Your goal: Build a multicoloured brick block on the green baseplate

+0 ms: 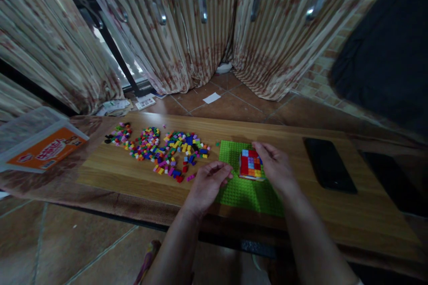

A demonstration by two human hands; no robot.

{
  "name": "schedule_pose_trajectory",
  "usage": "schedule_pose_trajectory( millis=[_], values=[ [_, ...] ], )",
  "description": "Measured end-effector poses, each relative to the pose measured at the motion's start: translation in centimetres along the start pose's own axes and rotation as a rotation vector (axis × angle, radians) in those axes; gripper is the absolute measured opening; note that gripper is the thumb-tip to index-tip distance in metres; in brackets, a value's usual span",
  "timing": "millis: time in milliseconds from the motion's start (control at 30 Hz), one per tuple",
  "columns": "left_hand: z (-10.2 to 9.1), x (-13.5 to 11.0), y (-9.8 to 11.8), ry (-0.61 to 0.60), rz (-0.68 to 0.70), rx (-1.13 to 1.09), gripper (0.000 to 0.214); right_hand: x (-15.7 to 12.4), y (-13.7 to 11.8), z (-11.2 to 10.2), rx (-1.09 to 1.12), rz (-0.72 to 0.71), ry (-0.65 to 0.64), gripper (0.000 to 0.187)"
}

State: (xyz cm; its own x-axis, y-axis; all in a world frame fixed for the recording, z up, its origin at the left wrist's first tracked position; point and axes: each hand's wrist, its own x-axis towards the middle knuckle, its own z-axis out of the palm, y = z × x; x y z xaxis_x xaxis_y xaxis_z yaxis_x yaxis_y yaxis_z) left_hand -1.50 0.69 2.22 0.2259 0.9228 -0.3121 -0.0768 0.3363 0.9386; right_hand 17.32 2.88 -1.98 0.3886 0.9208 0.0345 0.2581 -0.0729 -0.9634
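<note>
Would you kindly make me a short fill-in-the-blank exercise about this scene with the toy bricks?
1. The studded plate beneath the block build is ____ in color.
2. The hand nearer the block build is the person's own ____ one.
3. Seen from the person's side, the loose bricks lie to the ____ of the studded plate.
4. The label on the plastic box has an ____ background.

Missing words: green; right; left; orange.

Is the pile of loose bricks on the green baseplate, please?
No, the loose bricks lie on the wooden tabletop, left of the baseplate.
</note>
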Motion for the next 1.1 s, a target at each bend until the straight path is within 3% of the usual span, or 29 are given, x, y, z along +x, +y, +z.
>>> schedule_pose_trajectory(
  millis=[267, 867, 1100],
  values=[
    [-0.3, -0.1, 0.2, 0.021, -0.001, -0.019, 0.020, -0.1, -0.3, 1.5, 0.117, 0.202, -0.018, 0.049],
    [0.1, 0.3, -0.2, 0.009, 0.028, -0.020, 0.022, 0.2, 0.5, 1.1, -0.092, 0.011, -0.039, 0.049],
    [0.1, 0.2, -0.4, -0.006, 0.046, -0.007, 0.024, -0.2, 0.0, 1.1, -0.076, 0.090, -0.027, 0.055]
  ],
)
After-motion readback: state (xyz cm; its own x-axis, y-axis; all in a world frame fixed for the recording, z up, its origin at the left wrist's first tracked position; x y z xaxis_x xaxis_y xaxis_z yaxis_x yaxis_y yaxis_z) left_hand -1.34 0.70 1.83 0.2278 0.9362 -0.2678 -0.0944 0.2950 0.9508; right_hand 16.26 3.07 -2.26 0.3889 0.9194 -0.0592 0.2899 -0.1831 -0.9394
